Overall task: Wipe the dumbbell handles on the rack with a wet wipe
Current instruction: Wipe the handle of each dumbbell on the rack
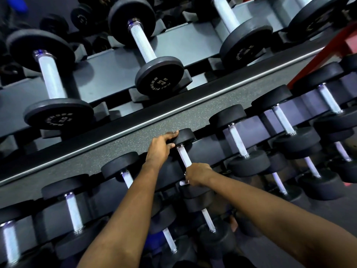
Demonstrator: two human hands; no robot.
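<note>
A small black dumbbell lies on the middle shelf of the rack, its silver handle (184, 156) bare between my two hands. My left hand (160, 147) holds the far head (185, 136) of this dumbbell, fingers over its rim. My right hand (198, 174) is curled round the near end of the handle, with a bit of white wet wipe (183, 183) showing under the fingers. The near head (195, 192) is partly hidden by my right hand and forearm.
Neighbouring dumbbells (239, 144) sit close on both sides in the same row. A lower shelf holds more dumbbells (208, 222). The upper shelf (108, 70) carries larger ones (144, 47). A red frame (326, 53) stands at the upper right.
</note>
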